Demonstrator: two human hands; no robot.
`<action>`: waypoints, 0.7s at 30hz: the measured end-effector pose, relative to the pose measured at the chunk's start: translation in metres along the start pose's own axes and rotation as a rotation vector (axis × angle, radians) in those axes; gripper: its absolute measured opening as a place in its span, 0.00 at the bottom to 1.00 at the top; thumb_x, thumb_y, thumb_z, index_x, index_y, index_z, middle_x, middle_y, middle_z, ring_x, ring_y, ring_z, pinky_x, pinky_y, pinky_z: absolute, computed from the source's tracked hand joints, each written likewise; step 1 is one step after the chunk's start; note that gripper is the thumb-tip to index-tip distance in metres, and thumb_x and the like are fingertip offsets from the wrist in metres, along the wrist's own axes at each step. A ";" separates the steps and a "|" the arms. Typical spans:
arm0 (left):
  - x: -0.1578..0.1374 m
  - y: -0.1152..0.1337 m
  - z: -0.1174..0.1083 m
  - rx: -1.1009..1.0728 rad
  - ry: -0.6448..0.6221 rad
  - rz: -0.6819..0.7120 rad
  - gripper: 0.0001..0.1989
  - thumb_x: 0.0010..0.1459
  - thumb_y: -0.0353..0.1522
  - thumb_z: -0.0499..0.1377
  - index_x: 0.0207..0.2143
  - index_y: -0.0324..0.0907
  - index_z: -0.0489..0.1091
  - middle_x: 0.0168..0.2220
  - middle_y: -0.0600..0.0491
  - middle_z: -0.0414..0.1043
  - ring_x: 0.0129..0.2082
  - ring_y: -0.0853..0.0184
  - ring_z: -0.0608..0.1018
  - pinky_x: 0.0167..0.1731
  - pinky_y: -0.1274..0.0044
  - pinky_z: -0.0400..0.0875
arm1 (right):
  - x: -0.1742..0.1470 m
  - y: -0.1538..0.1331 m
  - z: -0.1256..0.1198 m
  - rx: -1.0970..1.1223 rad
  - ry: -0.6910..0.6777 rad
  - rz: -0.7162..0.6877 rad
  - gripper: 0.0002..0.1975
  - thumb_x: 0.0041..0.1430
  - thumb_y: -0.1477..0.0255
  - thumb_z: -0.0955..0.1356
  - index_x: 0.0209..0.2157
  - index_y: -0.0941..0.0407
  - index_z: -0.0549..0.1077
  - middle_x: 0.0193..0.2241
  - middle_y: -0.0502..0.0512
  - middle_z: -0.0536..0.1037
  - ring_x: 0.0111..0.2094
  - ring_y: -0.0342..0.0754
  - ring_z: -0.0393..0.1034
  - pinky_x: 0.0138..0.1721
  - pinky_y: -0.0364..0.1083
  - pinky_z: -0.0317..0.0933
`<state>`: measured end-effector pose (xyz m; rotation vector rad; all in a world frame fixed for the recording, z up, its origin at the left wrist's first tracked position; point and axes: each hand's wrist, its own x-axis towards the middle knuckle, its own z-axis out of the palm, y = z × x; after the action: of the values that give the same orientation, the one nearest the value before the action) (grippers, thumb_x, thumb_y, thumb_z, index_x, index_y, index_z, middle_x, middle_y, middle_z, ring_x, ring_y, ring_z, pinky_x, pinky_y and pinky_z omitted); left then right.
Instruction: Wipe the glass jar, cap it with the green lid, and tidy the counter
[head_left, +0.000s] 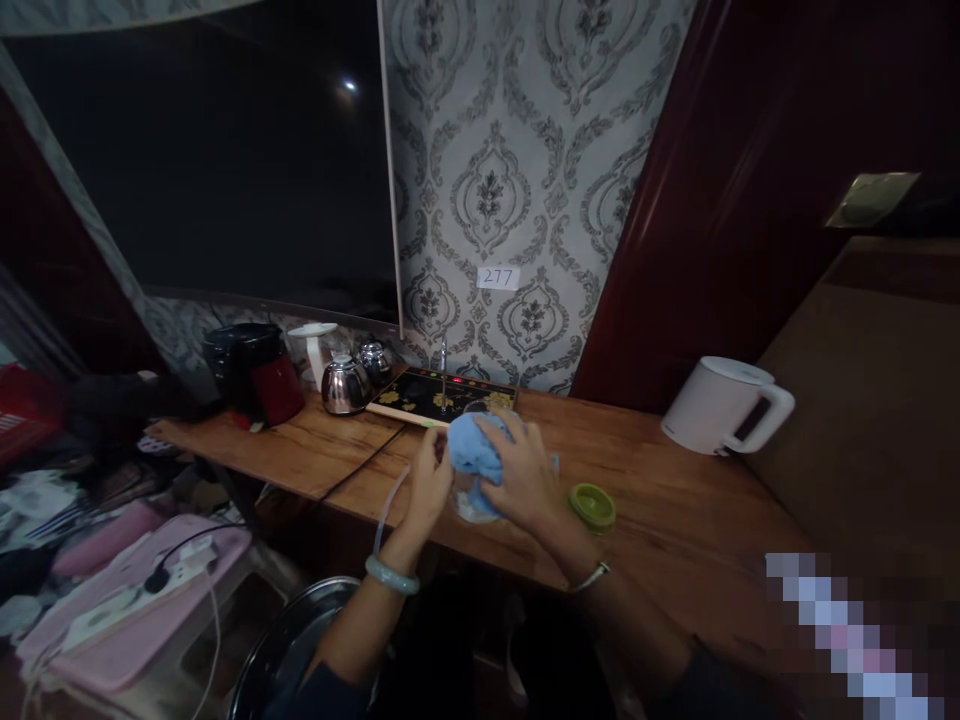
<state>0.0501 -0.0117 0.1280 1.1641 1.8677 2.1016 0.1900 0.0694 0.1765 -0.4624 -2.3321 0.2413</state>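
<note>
A light-blue cloth [471,442] is bunched in my right hand [529,475], whose fingers curl over it from the right. Below the cloth, a clear container [472,512] shows between my hands, tilted and partly covered. My left hand [429,478] has its fingers closed at the container's left side, beside the cloth; its fingertips are partly hidden. Both hands are above the front part of the wooden table [645,560]. To the right of my right hand lies a round green lid [592,507].
A black tea stove [412,392] with a thin metal spout stands behind my hands. Farther left are a steel kettle [345,385] and a black-and-red appliance [259,375]. A white electric kettle [721,405] stands at right. A power strip [139,590] lies on a pink stool [127,660].
</note>
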 end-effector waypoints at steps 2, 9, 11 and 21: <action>0.002 -0.003 0.005 0.018 0.008 0.041 0.08 0.61 0.38 0.55 0.34 0.42 0.67 0.33 0.52 0.73 0.34 0.65 0.74 0.38 0.73 0.70 | 0.005 -0.002 0.010 -0.070 -0.036 0.010 0.30 0.48 0.73 0.70 0.56 0.50 0.71 0.54 0.60 0.72 0.47 0.61 0.64 0.43 0.56 0.65; 0.003 -0.005 0.007 0.171 -0.001 0.073 0.12 0.64 0.40 0.49 0.32 0.44 0.63 0.29 0.54 0.68 0.30 0.65 0.71 0.34 0.74 0.66 | 0.012 0.030 0.007 0.024 -0.091 -0.132 0.24 0.50 0.73 0.67 0.52 0.53 0.73 0.47 0.58 0.75 0.45 0.57 0.64 0.47 0.53 0.61; 0.003 -0.006 0.007 0.202 -0.011 0.078 0.13 0.65 0.40 0.48 0.31 0.44 0.63 0.28 0.55 0.66 0.29 0.66 0.70 0.32 0.75 0.64 | 0.014 0.045 0.005 0.105 -0.100 -0.204 0.25 0.50 0.73 0.67 0.52 0.54 0.73 0.49 0.59 0.75 0.48 0.57 0.65 0.49 0.54 0.61; 0.003 -0.004 0.007 0.259 -0.026 0.087 0.16 0.65 0.40 0.46 0.27 0.45 0.61 0.24 0.56 0.63 0.26 0.67 0.67 0.30 0.75 0.58 | -0.006 0.133 0.020 0.564 0.278 0.387 0.18 0.41 0.67 0.71 0.37 0.56 0.77 0.39 0.59 0.81 0.41 0.58 0.74 0.45 0.58 0.67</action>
<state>0.0507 -0.0041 0.1258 1.3399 2.1648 1.9162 0.2144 0.1885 0.1180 -0.6072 -1.7841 0.9271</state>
